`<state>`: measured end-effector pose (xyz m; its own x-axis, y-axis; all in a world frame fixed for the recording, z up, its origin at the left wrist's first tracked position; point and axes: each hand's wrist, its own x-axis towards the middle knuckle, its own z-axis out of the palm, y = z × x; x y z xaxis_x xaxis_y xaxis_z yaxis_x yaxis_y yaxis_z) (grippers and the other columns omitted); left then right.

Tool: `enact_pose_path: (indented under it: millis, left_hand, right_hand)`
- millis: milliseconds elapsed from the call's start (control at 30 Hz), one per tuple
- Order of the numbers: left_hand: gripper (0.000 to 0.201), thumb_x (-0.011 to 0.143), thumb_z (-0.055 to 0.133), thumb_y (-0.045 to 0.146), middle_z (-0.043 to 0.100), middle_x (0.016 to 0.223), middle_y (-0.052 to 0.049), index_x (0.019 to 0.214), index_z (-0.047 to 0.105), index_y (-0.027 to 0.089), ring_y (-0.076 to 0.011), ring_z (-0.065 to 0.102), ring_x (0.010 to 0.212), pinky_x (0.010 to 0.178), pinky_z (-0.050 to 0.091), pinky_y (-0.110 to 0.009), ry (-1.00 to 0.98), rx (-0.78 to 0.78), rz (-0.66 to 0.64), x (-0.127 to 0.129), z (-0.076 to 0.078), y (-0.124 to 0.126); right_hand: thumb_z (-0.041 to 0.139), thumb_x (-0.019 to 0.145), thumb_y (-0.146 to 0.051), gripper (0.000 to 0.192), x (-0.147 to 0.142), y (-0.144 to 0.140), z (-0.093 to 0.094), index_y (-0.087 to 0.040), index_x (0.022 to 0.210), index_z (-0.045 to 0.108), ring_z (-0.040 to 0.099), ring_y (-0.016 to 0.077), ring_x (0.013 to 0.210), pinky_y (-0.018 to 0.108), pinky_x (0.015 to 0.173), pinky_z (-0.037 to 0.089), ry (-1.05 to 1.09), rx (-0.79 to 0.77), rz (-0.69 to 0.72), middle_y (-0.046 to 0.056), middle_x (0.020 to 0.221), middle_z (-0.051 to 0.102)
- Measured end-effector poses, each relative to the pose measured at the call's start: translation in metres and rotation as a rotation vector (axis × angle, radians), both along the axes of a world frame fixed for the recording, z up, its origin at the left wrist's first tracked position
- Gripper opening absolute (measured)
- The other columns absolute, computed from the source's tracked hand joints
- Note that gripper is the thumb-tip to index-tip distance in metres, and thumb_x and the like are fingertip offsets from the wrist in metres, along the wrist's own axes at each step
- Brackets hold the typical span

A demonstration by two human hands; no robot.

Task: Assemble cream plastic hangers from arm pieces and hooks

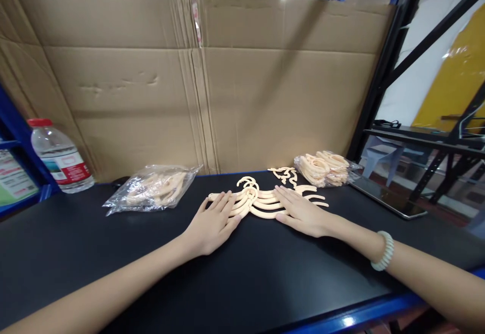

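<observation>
Curved, pale cream strips point(250, 200) lie on the black tabletop, joined or crossing at a knot-like middle with a small curl above it. My left hand point(214, 223) rests flat over their left part, fingers stretched out. Over the right part lies my right hand point(301, 211), also flat with its fingers extended, and strip ends stick out beyond it. Neither hand grips anything. What the strips are made of cannot be told. Just behind them is a small group of curly pale pieces point(286, 175).
At the left stand a clear plastic bag point(155, 190) of pale pieces and a red-capped water bottle point(62, 157). Another bagged bundle point(322, 168) and a phone point(390, 197) lie at the right. Cardboard point(280, 91) walls off the back; a blue edge point(341, 319) borders the front.
</observation>
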<state>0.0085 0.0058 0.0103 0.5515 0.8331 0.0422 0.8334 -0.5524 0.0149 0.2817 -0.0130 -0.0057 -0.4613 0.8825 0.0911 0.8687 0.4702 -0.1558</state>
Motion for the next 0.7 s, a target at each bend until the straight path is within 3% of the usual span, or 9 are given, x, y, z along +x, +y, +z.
enact_pose_path:
  millis: [433,500,600,667,700]
  left_hand:
    - [0.056,0.096,0.025,0.043,0.04,0.146,-0.017,0.14,0.04,0.012,-0.0315,0.032,0.137,0.108,0.024,-0.056,-0.135,0.151,-0.06,0.009,-0.005,0.027]
    - [0.056,0.095,0.029,0.044,0.04,0.146,-0.018,0.139,0.04,0.011,-0.0324,0.03,0.138,0.109,0.021,-0.058,-0.179,0.199,-0.046,0.008,-0.004,0.025]
    - [0.051,0.092,0.038,0.042,0.044,0.143,-0.017,0.134,0.045,0.013,-0.0318,0.03,0.137,0.112,0.012,-0.057,-0.424,0.319,-0.102,0.008,0.007,0.011]
    - [0.041,0.092,0.04,0.038,0.052,0.135,-0.014,0.126,0.05,0.017,-0.0273,0.039,0.13,0.112,0.019,-0.05,-0.702,0.228,-0.189,0.012,0.015,-0.007]
    - [0.038,0.092,0.04,0.039,0.056,0.128,-0.013,0.12,0.053,0.018,-0.0259,0.047,0.123,0.108,0.029,-0.046,-0.88,0.091,-0.197,0.016,0.018,-0.018]
  right_hand:
    - [0.024,0.093,-0.059,0.075,0.01,0.029,-0.008,-0.005,0.146,0.028,0.018,0.0308,0.142,0.051,0.115,0.018,0.071,0.08,-0.031,0.02,0.152,0.024]
    - [0.027,0.095,-0.053,0.067,0.013,0.028,-0.006,-0.009,0.145,0.032,0.022,0.0299,0.141,0.052,0.114,0.022,0.116,0.195,-0.023,0.019,0.151,0.03]
    - [0.036,0.095,-0.037,0.047,0.006,0.016,0.006,-0.015,0.134,0.047,0.037,0.0286,0.134,0.054,0.108,0.032,0.201,0.545,0.104,0.017,0.138,0.05]
    - [0.04,0.091,-0.025,0.035,-0.01,0.001,0.016,-0.016,0.119,0.059,0.054,0.0265,0.118,0.051,0.099,0.042,0.222,0.767,0.321,0.014,0.116,0.065]
    - [0.04,0.089,-0.022,0.032,-0.021,-0.008,0.019,-0.016,0.11,0.063,0.06,0.0245,0.107,0.047,0.092,0.048,0.206,0.837,0.479,0.012,0.104,0.069]
